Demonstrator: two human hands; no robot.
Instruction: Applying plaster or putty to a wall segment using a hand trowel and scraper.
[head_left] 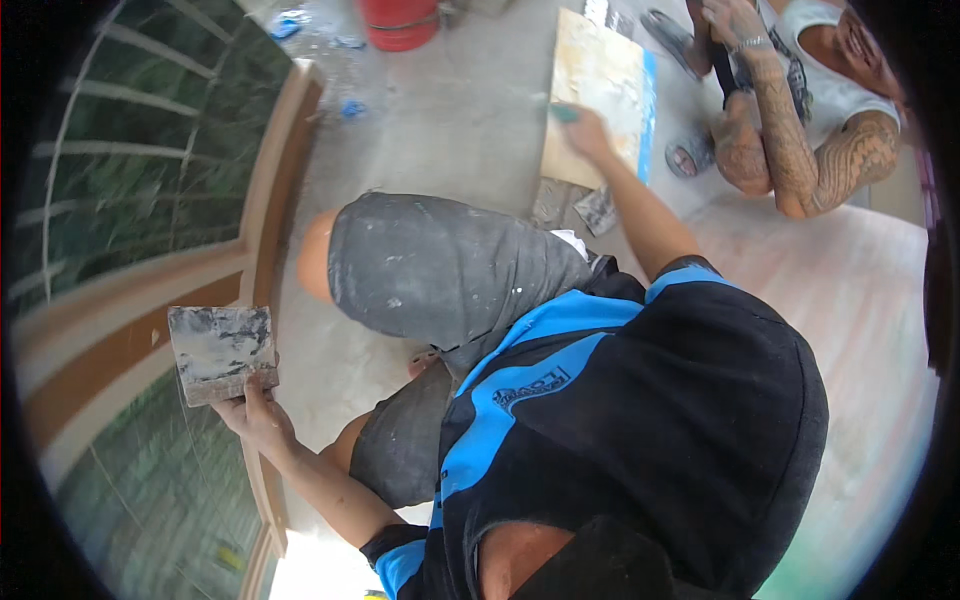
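One shirt print (530, 388) seems lettered; left hand (258, 415) holds smeared plate (221, 345).

A square grey-smeared plate (222, 340) sits in the left fingers (257, 390), before a brown wooden window frame (290, 130). Farther right, a small green tool (564, 113) is on a rectangular cream-smeared board (600, 70), right of a round red bucket (398, 25) and left of a co-worker (820, 115).
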